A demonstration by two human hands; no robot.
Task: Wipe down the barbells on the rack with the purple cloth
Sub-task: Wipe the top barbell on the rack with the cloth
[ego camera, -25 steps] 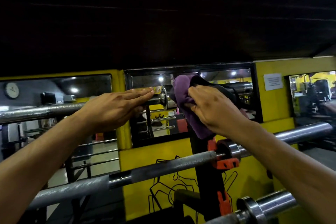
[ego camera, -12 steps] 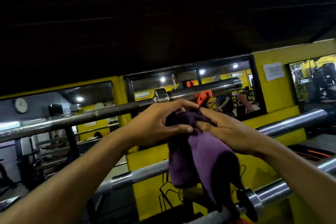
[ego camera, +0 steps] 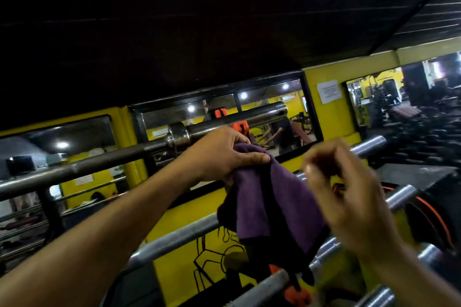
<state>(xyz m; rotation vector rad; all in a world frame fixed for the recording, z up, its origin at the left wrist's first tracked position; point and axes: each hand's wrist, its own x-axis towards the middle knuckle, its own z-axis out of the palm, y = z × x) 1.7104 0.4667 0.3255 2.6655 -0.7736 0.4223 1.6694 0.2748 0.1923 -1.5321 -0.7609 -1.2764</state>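
The purple cloth w/ dark edging (ego camera: 272,197) is gripped at its top corner by the left hand (ego camera: 219,157), thumb laid over the fabric and fingers curled under it. The rest of the cloth is seen hanging down loosely in front of the rack, its lower end draped near the lower steel bars. The right hand (ego camera: 346,197) is seen just right of the cloth, blurred, fingers curled in w/ nothing visibly held; contact w/ the cloth can't be told.

The top steel barbell w/ a chrome collar and thick sleeve (ego camera: 174,137) is seen running from lower left to upper right behind the left hand, resting on an orange rack hook (ego camera: 240,126). The cloth is held just below and in front of that bar, not wrapped on it. A second grey knurled barbell (ego camera: 179,237) is seen lower down, passing behind the cloth, its sleeve end (ego camera: 369,144) showing at upper right. More chrome sleeve ends (ego camera: 401,197) are stacked at lower right.

Behind the rack a yellow wall w/ black line art (ego camera: 174,264) and black-framed mirrors (ego camera: 296,97) is seen; a white paper notice (ego camera: 328,91) is stuck on the yellow wall at right. A dark ceiling fills the upper half.
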